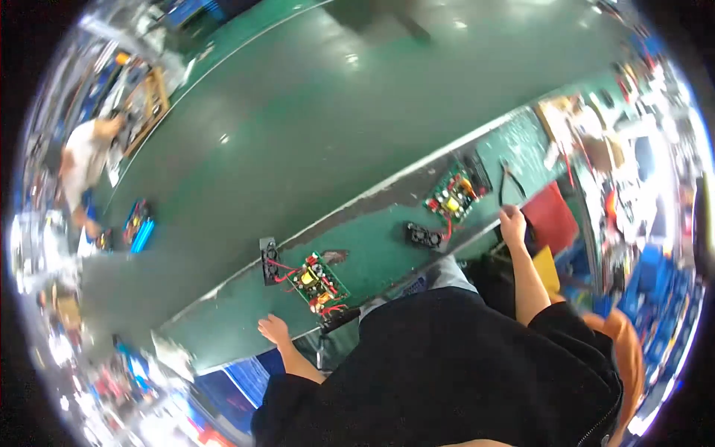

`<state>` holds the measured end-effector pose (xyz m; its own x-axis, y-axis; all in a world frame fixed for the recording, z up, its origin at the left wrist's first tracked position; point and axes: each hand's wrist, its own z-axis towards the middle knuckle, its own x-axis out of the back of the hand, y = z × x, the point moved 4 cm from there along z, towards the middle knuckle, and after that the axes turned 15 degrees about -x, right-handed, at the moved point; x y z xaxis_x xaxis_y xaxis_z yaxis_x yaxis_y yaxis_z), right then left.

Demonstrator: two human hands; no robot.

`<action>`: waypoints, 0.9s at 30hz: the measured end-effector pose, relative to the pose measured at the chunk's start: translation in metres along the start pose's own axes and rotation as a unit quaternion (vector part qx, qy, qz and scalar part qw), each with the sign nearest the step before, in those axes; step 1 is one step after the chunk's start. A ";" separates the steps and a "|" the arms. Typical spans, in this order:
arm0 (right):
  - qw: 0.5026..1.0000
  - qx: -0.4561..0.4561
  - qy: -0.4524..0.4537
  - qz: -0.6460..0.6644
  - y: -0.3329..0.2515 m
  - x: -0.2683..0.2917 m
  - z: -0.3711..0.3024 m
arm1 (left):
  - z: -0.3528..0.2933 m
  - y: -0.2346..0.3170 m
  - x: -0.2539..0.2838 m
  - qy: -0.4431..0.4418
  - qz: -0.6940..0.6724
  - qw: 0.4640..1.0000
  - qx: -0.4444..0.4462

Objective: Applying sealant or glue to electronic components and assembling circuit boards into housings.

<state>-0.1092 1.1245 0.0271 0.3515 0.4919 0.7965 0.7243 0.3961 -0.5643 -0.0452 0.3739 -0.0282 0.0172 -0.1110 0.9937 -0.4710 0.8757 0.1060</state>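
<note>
My left hand (274, 329) rests at the near edge of the green bench, fingers loosely apart and holding nothing visible. Just right of it lies a green circuit board (318, 284) with a yellow transformer and red wires, joined to a black fan unit (269, 262). My right hand (512, 222) is at the bench edge farther right, its fingers drawn together; what they hold, if anything, is too small to make out. Just beyond its fingertips lies a pair of black-handled pliers (509, 181). Left of the pliers is a second circuit board (456, 195), wired to another black fan unit (424, 235).
A raised pale strip (387, 181) separates my bench from a wide green surface (298, 127). A co-worker (86, 160) sits at far left, near a blue-edged device (138, 225). A red pad (551, 217) and a yellow sheet (547, 270) are right of my right arm.
</note>
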 end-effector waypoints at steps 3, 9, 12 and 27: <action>0.986 0.059 0.109 -0.109 -0.016 -0.007 0.033 | -0.026 0.008 0.012 0.066 -0.069 0.986 0.136; 0.970 0.185 -0.137 -0.080 -0.062 -0.026 0.076 | -0.129 0.142 0.057 0.196 -0.117 0.958 0.174; 0.963 0.161 -0.216 -0.013 -0.075 -0.039 0.088 | -0.138 0.270 0.039 0.045 -0.218 0.975 -0.013; 0.924 0.057 -0.375 0.046 -0.085 -0.035 0.079 | -0.138 0.455 -0.058 -0.093 -0.455 0.881 0.095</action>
<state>-0.2297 1.1344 0.0297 -0.1326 0.9099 0.3931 0.6288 0.3838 -0.6762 -0.1391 0.8435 -0.0324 0.3271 -0.8162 0.4762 -0.4758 0.2931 0.8293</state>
